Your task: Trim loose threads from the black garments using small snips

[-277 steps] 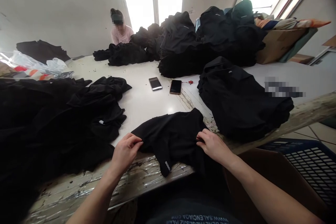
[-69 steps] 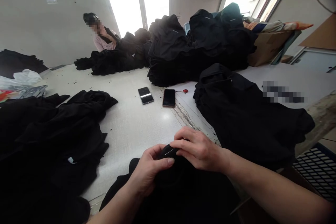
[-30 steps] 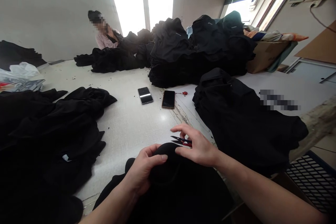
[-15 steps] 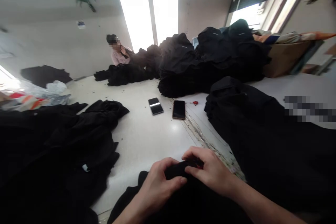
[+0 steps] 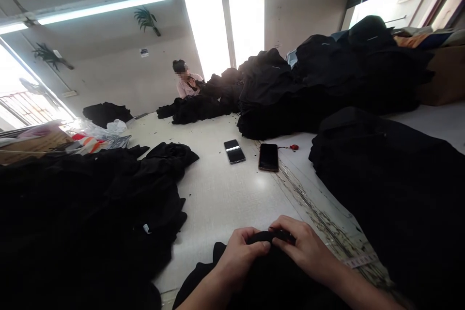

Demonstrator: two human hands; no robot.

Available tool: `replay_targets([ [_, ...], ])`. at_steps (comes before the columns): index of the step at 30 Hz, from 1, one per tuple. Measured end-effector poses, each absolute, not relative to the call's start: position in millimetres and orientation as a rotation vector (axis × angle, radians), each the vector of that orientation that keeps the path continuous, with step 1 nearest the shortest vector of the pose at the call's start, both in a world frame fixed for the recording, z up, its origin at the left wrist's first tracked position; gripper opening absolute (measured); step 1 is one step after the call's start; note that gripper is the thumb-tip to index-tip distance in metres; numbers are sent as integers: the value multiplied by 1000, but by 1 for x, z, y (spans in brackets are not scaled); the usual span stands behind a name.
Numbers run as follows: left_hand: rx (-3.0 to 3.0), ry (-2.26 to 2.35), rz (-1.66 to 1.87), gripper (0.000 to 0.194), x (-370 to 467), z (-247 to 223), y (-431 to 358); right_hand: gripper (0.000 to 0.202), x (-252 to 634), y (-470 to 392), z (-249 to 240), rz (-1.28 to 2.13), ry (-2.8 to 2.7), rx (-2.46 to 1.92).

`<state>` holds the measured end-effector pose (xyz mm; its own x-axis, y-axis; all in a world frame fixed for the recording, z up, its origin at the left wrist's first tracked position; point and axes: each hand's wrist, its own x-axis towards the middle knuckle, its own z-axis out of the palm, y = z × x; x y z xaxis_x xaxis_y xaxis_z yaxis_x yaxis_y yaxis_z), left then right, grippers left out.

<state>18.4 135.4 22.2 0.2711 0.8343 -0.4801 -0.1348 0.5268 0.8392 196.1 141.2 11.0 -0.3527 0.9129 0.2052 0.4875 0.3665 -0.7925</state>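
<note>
At the near edge of the table, a black cloth garment [image 5: 276,281] is bunched up between my two hands. My left hand [image 5: 240,256] pinches a raised fold of it between thumb and fingers. Close beside it, my right hand [image 5: 303,247] is curled at the same fold, thumb and forefinger almost meeting. A small dark object [image 5: 286,236] shows inside the right hand's curl, mostly hidden, so its kind is unclear. The lower part of the garment falls out of view at the bottom.
Two phones, a silver-edged phone [image 5: 234,151] and a dark phone [image 5: 268,157], lie mid-table. Black garment piles stand left [image 5: 90,213], right [image 5: 392,174] and behind [image 5: 283,87]. A measuring tape [image 5: 359,260] lies by my right forearm. A person [image 5: 187,82] sits at the far side.
My view has swung left and tilted, so the scene sits further right in the picture. Both hands remain at the garment's fold, fingers only slightly shifted. The far person's hand is now raised.
</note>
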Motion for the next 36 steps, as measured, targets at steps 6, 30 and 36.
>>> replay_targets([
  [6,796,1098,726,22,19,23,137,7,195,142,14,916,-1986,-1271],
  [30,648,865,641,25,5,14,146,17,208,145,20,772,-1847,-1235],
  [36,661,827,657,26,5,12,145,22,210,140,18,669,-1986,-1060],
])
